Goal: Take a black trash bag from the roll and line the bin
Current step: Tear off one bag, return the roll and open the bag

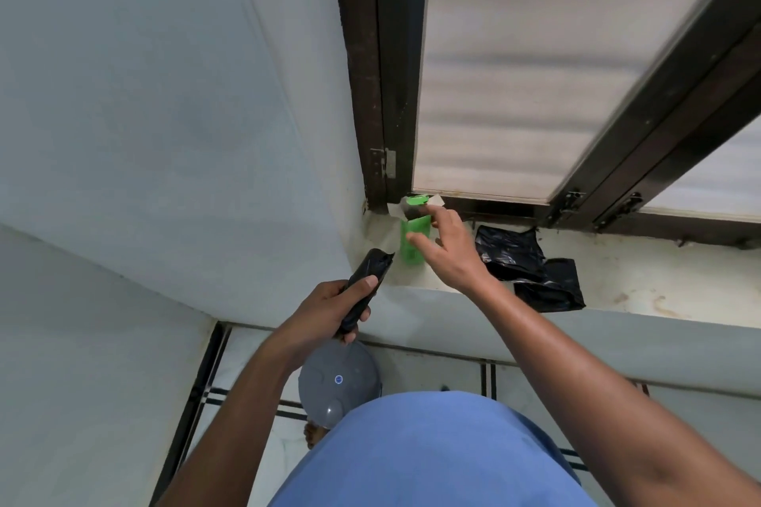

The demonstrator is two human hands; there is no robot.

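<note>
Left hand: raised in front of the chest, fingers curled round a rolled black bag, thumb pressed along its side. The bag points up and away toward the sill, its loose end just short of the sill's front edge.

Right hand: arm stretched forward over the sill, wrist level, fingers spread and relaxed, holding nothing. The forefinger tip reaches the open top of a green box; whether it touches cannot be told. The thumb lies against the box's front face.

The box stands upright in the sill's left corner, against the dark window frame, its top flaps open.

Two folded black bags lie flat on the sill just right of the right hand, overlapping, the nearer one reaching the front edge.

A grey bin, lid closed, stands on the floor below the left hand, near the wall.
</note>
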